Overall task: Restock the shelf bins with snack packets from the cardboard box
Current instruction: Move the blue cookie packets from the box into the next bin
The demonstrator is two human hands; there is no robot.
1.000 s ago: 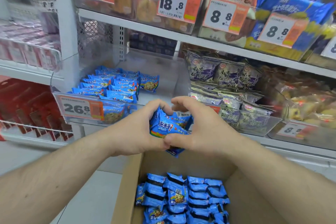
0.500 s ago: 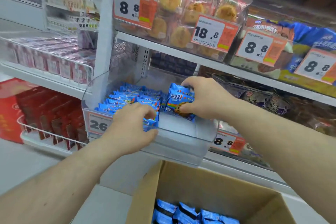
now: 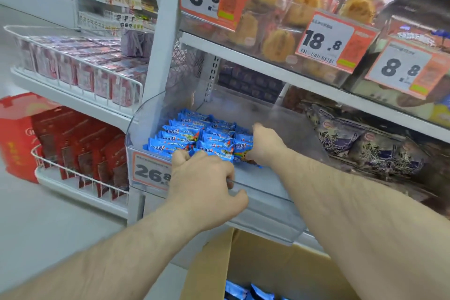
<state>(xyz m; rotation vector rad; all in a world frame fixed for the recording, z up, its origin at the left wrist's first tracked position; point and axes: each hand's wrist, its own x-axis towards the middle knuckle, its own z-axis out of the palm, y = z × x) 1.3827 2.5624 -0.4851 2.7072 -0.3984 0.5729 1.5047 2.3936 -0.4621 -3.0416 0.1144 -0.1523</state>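
Observation:
A clear plastic shelf bin (image 3: 265,192) holds rows of blue snack packets (image 3: 192,133) in its left half. My right hand (image 3: 266,146) is inside the bin and grips a few blue packets (image 3: 243,153) against the right end of the rows. My left hand (image 3: 202,178) hooks over the bin's front rim. Its curled fingers are on a packet at the front and its thumb is outside the wall. The open cardboard box (image 3: 280,273) stands below the bin, with more blue packets (image 3: 246,292) showing at the bottom edge.
A "26.8" price tag (image 3: 151,172) hangs on the bin's front. The shelf above carries wrapped pastries (image 3: 277,39) behind price tags. Purple-patterned bags (image 3: 370,146) fill the bin to the right. Red packs (image 3: 80,153) sit on wire racks to the left, above grey floor (image 3: 48,238).
Both hands rose from above the box to the bin with packets. In the last half second they pushed further in, and the right hand lowered its packets beside the rows.

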